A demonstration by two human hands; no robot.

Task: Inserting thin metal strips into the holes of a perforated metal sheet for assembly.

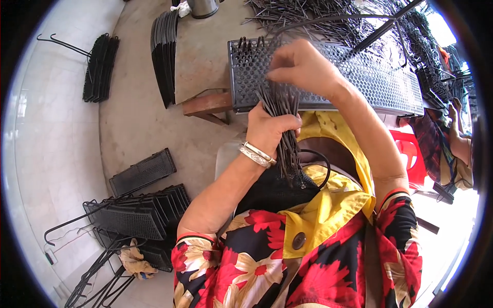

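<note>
My left hand (272,126) is wrapped round a bundle of thin dark strips (280,102), held upright in front of my body. Just above the bundle's top, my right hand (303,66) is curled in a pinch. Its fingertips are slightly blurred, and what they hold, if anything, cannot be made out. Behind both hands lies a black perforated metal panel (370,82) with rows of round holes. A few short dark pieces (251,46) stick up at its far left end.
Loose dark strips (308,18) are heaped beyond the panel. A curved stack of black panels (164,56) and a metal pot (204,7) stand at the far left. More perforated panels (138,220) lean at lower left. A red plastic chair (408,154) and another person's arm (459,138) show at right.
</note>
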